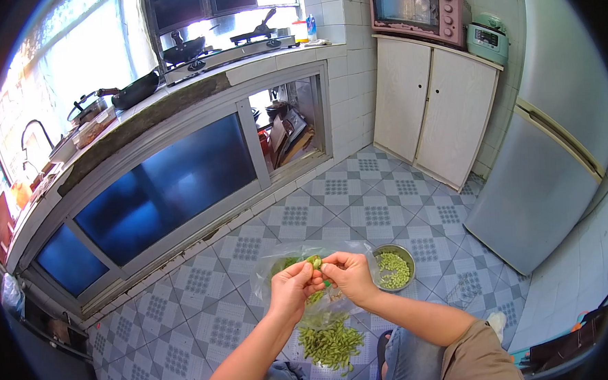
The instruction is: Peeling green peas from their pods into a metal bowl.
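Between the fingertips of both hands is a green bean pod [314,262]. My left hand [294,286] pinches it from the left, my right hand [347,276] from the right. Beneath the hands, a clear plastic bag [266,254] lies on the floor with green pods inside, partly hidden by the hands. A round metal bowl [412,273] of shelled green beans [394,269] stands just right of the bag. Nearer my feet, a pile of green pods [331,343] lies on the floor tiles.
My jeans and a dark sandal [383,356] are beside the pod pile. A low counter with sliding glass doors [169,181] runs along the left. A white cabinet [418,101] holds a pink toaster oven [413,11]. The refrigerator [536,188] stands at the right.
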Available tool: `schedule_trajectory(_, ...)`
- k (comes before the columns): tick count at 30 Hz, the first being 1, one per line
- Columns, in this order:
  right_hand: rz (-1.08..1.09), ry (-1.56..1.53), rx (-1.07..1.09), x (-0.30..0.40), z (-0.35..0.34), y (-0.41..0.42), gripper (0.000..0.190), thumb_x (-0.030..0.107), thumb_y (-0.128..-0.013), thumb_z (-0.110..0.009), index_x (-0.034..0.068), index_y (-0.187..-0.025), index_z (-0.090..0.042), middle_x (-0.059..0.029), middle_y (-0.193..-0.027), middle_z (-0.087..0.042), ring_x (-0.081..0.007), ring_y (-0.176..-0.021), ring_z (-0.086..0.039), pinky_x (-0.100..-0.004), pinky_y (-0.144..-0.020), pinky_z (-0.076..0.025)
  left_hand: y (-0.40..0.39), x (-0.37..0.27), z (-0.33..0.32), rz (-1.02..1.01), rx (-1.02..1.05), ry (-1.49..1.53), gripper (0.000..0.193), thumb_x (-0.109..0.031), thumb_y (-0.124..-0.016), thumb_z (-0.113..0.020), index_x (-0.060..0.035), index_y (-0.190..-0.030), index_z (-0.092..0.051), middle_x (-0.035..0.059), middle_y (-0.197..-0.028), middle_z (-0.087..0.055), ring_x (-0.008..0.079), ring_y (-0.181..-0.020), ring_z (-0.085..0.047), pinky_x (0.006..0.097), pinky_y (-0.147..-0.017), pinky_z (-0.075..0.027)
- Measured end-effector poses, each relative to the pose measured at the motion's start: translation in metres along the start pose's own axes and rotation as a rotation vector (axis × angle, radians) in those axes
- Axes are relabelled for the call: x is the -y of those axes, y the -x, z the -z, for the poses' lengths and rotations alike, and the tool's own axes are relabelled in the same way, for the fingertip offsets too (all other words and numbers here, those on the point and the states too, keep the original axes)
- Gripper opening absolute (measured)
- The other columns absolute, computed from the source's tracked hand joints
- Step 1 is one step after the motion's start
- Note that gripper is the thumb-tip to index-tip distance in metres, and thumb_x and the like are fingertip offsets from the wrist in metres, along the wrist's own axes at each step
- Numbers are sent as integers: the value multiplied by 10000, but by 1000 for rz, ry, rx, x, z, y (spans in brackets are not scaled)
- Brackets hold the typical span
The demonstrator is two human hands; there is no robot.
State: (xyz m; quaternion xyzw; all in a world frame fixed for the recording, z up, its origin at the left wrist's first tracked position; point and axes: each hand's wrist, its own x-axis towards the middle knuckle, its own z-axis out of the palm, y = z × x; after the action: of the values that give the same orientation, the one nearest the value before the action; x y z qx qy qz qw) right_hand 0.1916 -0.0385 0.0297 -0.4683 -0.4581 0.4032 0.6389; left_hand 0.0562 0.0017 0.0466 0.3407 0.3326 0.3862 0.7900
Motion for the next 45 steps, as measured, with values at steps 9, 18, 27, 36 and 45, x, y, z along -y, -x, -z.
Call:
schedule_trajectory(9, -116, 7, 135, -13, 4, -10, 194, 208, -861, -585, 21, -903, -556, -14, -739, -595, -58, -616, -535, -190, -509, -425, -3, 11, -7, -499, -96, -601, 156, -4, -842, -537, 74, -941, -629, 57, -727, -630, 74, -618, -575, 205, -557, -479)
schedule_trajectory(18, -71, 57, 258, -17, 11, -12, 173, 192, -880, -532, 21, -878, -553, -1, -769, -579, -46, -630, -511, -201, -510, -431, -5, 10, 4, -397, -35, -598, 181, -26, -839, -552, 47, -986, -630, 69, -755, -639, 86, -640, -591, 208, -614, -508)
schedule_trajectory(27, -392, 43, 206, -23, 22, -16, 177, 77, -800, -526, -6, -937, -600, -51, -760, -590, -102, -630, -556, -243, -558, -505, -8, 13, 7, -580, -141, -1093, 199, -55, -750, -636, 20, -934, -652, 130, -758, -665, 143, -655, -637, 252, -598, -483)
schedule_trajectory(36, -586, 179, 67, -48, 70, -40, 180, 65, -760, -558, -4, -920, -603, -57, -751, -608, -81, -576, -544, -227, -491, -495, -34, 22, 51, -662, -256, -1469, 249, -85, -725, -628, -13, -963, -645, 189, -990, -601, 321, -947, -559, 379, -826, -440)
schedule_trajectory(45, -644, 808, -62, -131, 184, -80, 159, 55, -755, -543, 11, -893, -609, -83, -706, -617, -127, -562, -579, -251, -442, -471, 4, -5, 54, -272, 158, -1591, 269, -171, -751, -620, -2, -959, -638, 204, -937, -604, 353, -932, -547, 395, -849, -425)
